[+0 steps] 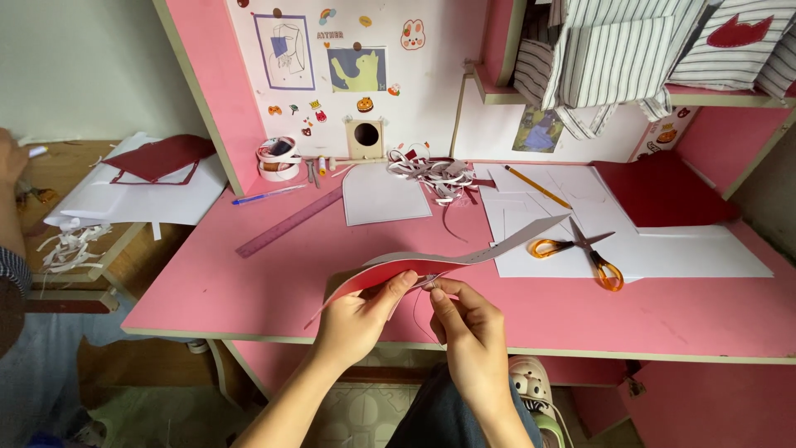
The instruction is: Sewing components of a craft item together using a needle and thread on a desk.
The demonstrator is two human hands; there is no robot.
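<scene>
My left hand (358, 314) pinches the lower edge of a curved strip of card (464, 257), red on one face and grey-white on the other, held just above the front of the pink desk (249, 282). My right hand (468, 323) is closed with thumb and forefinger on something thin at the same edge, and a fine dark thread (417, 319) hangs below it. The strip's far end reaches toward the orange-handled scissors (580, 247).
White paper sheets (705, 253), a dark red card (663, 195), a pencil (537, 187), a purple ruler (290, 222), a blue pen (267, 196), tape rolls (278, 158) and paper scraps (431, 172) lie on the desk. Another person's arm (10, 207) is at far left beside a wooden table (124, 249).
</scene>
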